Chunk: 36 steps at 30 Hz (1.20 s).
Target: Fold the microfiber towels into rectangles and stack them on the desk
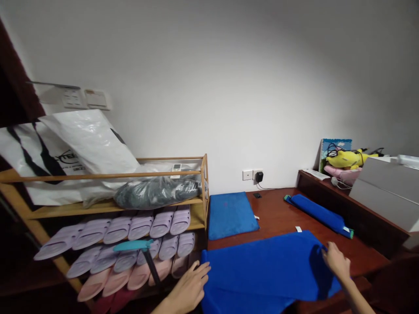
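A bright blue towel [258, 270] lies spread over the front of the reddish-brown wooden table. My left hand [190, 288] is at the towel's left edge, its fingers closed on the cloth. At the opposite side, my right hand [336, 262] pinches the right edge and casts a dark shadow on the fabric. Behind the spread towel, a folded blue towel [231, 216] lies flat by the shoe rack. A rolled blue towel [319, 213] with green ends rests at the back right of the table.
A wooden shoe rack [205, 187] with lilac slippers [119, 227] and pink slippers [122, 281] stands left. White bags [88, 135] sit on top. A raised ledge on the right bears a yellow plush toy [347, 159] and a grey box [379, 187]. A black plug [259, 176] is in the wall.
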### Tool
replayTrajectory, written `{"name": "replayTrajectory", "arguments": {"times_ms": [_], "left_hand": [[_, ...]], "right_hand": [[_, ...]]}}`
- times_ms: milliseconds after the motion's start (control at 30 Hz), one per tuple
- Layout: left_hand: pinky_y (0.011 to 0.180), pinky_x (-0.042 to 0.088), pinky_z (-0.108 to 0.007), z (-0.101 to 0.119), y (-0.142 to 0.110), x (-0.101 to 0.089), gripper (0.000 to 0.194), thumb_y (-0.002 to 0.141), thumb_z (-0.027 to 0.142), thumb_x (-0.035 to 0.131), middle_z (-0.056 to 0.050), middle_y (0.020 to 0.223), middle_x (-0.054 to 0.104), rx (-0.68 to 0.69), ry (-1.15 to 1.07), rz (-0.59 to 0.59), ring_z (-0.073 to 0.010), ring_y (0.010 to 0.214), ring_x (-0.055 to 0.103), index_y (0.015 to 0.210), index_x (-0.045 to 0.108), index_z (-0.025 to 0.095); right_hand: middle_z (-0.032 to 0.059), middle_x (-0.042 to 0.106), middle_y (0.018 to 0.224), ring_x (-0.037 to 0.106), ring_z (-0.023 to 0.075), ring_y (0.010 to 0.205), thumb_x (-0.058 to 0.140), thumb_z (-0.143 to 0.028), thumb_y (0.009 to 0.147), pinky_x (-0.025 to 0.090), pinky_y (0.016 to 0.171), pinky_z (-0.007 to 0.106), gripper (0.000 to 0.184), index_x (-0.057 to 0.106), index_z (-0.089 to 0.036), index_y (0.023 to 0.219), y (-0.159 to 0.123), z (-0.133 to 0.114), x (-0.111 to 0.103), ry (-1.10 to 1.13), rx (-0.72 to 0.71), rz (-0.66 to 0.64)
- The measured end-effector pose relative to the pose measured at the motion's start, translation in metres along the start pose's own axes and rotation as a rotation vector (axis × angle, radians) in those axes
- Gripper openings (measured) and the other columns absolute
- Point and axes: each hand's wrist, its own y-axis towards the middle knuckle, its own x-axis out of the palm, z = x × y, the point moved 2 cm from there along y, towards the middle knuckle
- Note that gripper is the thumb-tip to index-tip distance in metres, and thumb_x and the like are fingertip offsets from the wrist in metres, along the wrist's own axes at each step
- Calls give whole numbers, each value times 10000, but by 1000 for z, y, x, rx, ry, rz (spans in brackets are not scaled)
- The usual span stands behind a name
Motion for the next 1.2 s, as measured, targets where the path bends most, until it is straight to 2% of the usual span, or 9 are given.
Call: {"name": "replayTrajectory", "arguments": {"times_ms": [133, 233, 333, 467, 567, 667, 867, 1067, 1200], "left_hand": [[1041, 380, -428, 8, 13, 6, 341, 883, 244, 392, -65, 1296, 574, -171, -73, 97, -234, 1211, 500, 1163, 588, 231], [1064, 340, -471, 17, 22, 11, 470, 907, 428, 373, -105, 1386, 478, -285, -104, 30, -279, 1286, 414, 1309, 491, 217], [1097, 249, -512, 28, 31, 6, 557, 853, 395, 430, -94, 1475, 338, -352, -119, -96, -287, 1363, 269, 1384, 399, 228], [1097, 179, -546, 37, 40, -4, 636, 774, 290, 444, -93, 1502, 277, -433, -116, -187, -270, 1385, 210, 1404, 360, 248], [1084, 160, -567, 39, 44, -5, 734, 699, 251, 458, -96, 1516, 234, -470, -130, -216, -267, 1393, 182, 1420, 321, 246], [1070, 147, -590, 38, 46, -4, 857, 600, 208, 489, -88, 1528, 193, -490, -143, -229, -275, 1397, 162, 1431, 285, 256], [1079, 137, -578, 28, 33, -2, 990, 493, 107, 483, -24, 1537, 169, -455, -173, -266, -257, 1397, 168, 1431, 254, 322], [1076, 166, -579, 4, 10, 1, 958, 543, 76, 467, -57, 1512, 254, -579, -58, -224, -284, 1378, 224, 1442, 226, 304], [1106, 177, -509, 16, 16, -1, 786, 661, 97, 432, -78, 1516, 231, -541, -18, -76, -249, 1391, 196, 1428, 306, 216]], "right_hand": [[127, 561, 1286, 447, 329, 1242, 417, -616, 729, 277, 1007, 592, 581, 541, -254, 1166, -32, -13, 50, -122, -166, -186], [82, 295, 1503, 198, 270, 1394, 305, -604, 796, 224, 1056, 569, 658, 388, -273, 1358, -42, -9, 69, -323, -251, -259], [56, 210, 1536, 121, 246, 1413, 261, -534, 842, 214, 1066, 555, 617, 303, -302, 1412, -38, -4, 66, -492, -222, -224], [131, 232, 1520, 135, 294, 1406, 297, -572, 838, 204, 1059, 576, 663, 344, -229, 1402, -42, -17, 57, -629, -196, -88], [89, 304, 1498, 216, 273, 1387, 220, -534, 865, 250, 1036, 578, 594, 361, -291, 1388, -61, -26, 64, -591, -273, -208], [55, 216, 1533, 155, 241, 1406, 208, -565, 853, 244, 1048, 569, 636, 243, -309, 1435, -74, -20, 70, -523, -287, -287], [14, 119, 1555, 64, 210, 1419, 209, -675, 806, 156, 1091, 573, 716, 171, -351, 1443, -49, 2, 69, -412, -266, -344], [15, 65, 1560, 14, 206, 1418, 195, -647, 816, 135, 1093, 578, 707, 139, -339, 1449, -32, 5, 74, -423, -222, -389], [28, 76, 1559, 41, 214, 1417, 224, -650, 805, 144, 1094, 577, 721, 153, -331, 1447, -28, 6, 77, -430, -207, -396]]}}
